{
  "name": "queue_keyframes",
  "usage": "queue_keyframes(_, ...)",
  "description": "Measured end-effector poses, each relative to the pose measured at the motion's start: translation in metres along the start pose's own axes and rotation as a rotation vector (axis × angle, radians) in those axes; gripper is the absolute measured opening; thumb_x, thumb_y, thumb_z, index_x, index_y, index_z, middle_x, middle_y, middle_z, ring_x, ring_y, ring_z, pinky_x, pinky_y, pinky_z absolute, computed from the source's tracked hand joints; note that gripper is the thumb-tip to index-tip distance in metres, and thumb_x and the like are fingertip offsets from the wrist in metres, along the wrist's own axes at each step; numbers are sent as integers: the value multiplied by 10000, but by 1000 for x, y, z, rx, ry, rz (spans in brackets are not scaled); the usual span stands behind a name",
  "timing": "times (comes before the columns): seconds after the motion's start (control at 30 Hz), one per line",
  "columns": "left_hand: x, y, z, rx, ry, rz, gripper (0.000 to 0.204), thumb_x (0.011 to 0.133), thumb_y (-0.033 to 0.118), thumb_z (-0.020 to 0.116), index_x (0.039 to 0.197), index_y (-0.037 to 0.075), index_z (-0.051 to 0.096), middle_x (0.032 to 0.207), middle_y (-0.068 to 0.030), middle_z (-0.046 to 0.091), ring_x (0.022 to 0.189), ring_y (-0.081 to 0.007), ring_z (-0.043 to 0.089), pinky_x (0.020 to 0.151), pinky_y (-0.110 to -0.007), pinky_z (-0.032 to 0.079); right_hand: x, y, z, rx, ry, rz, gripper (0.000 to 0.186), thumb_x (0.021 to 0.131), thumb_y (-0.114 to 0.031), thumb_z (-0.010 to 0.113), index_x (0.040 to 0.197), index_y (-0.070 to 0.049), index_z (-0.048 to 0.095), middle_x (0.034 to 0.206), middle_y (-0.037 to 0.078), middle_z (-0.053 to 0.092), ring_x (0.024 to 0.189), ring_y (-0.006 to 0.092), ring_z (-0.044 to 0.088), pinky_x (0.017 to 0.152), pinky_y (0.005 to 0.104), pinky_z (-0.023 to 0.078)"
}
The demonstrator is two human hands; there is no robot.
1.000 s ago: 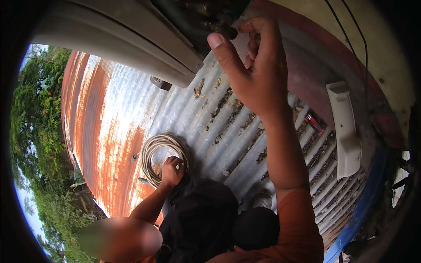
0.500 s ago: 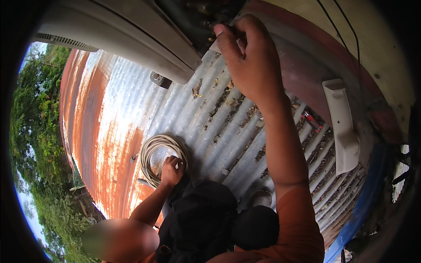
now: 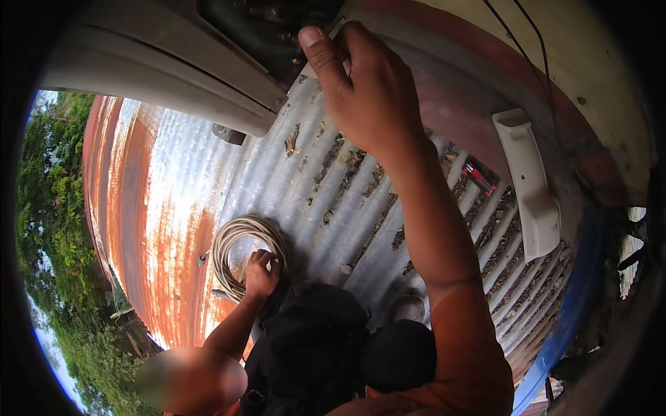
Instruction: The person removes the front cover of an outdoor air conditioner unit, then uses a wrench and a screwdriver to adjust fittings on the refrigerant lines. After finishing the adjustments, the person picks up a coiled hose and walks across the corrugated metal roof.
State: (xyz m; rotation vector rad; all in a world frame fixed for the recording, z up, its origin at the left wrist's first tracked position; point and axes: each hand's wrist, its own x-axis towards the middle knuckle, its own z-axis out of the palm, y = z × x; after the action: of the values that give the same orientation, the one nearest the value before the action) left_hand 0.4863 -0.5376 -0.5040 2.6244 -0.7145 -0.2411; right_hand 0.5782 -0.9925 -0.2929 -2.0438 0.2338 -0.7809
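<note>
My right hand (image 3: 371,87) reaches up to the uncovered dark section (image 3: 267,31) at the end of a beige metal housing (image 3: 173,59). Its thumb and fingers are curled together near a pale plate edge; what they pinch, if anything, is hidden. Low down, my left hand (image 3: 261,276) is closed beside a coil of beige cable or hose (image 3: 225,243), its fingers bent at the coil's inner right side. A small pale spot shows at those fingers, too small to name. The coil lies on the corrugated metal roof.
The corrugated roof (image 3: 263,187) is partly rusty, with dry leaves in its grooves. A curved cream cover (image 3: 527,184) and small red-and-black items (image 3: 479,179) lie to the right. Dark cables (image 3: 531,52) hang at upper right. A grey shoe (image 3: 408,308) stands near my knees.
The whole view has shifted, so the housing, coil and cover sit slightly further left. My right hand stays by the uncovered section, and my left hand stays at the coil.
</note>
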Motion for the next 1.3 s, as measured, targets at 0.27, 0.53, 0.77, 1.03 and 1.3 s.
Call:
queue_keyframes(0.27, 1, 0, -2, 17, -14, -5, 123, 882, 18, 697, 981, 20, 769, 989, -185, 721, 995, -420, 687, 894, -510, 557, 0, 0, 2, 117, 169, -161, 350, 1089, -358, 709, 963, -37, 650, 806, 101, 632, 727, 270, 617, 716, 422, 527)
queue_keyframes(0.53, 1, 0, -1, 7, -7, 0, 117, 886, 13, 695, 980, 18, 764, 984, -185, 718, 988, -424, 685, 887, -510, 555, 1, 4, 10, 215, 323, -287, 324, 1090, -353, 713, 1003, -53, 630, 800, 80, 624, 701, 248, 591, 681, 390, 508)
queue_keyframes(0.77, 1, 1, -1, 0, 1, -1, 119, 884, -1, 695, 982, 19, 760, 989, -188, 719, 980, -429, 685, 888, -509, 554, -2, 6, 4, 96, 254, -341, 255, 1018, -200, 802, 1086, -50, 607, 899, 70, 639, 722, 206, 578, 671, 361, 494)
queue_keyframes(1.03, 0, 0, -3, -11, 12, -9, 121, 881, 15, 701, 986, 19, 760, 999, -184, 722, 992, -424, 687, 897, -510, 557, -26, 146, -26, -40, 182, 109, 299, 1091, -313, 593, 1100, -15, 609, 1108, 224, 722, 1021, 439, 703, 910, 522, 541)
queue_keyframes(1.3, -1, -1, -2, -22, 13, -30, 121, 882, 33, 708, 990, 30, 762, 1001, -187, 715, 1004, -424, 680, 897, -511, 558, -23, 397, -105, -1356, -566, 235, 409, 1020, -231, 564, 1292, 47, 693, 1224, 306, 725, 1248, 500, 653, 1116, 587, 482)
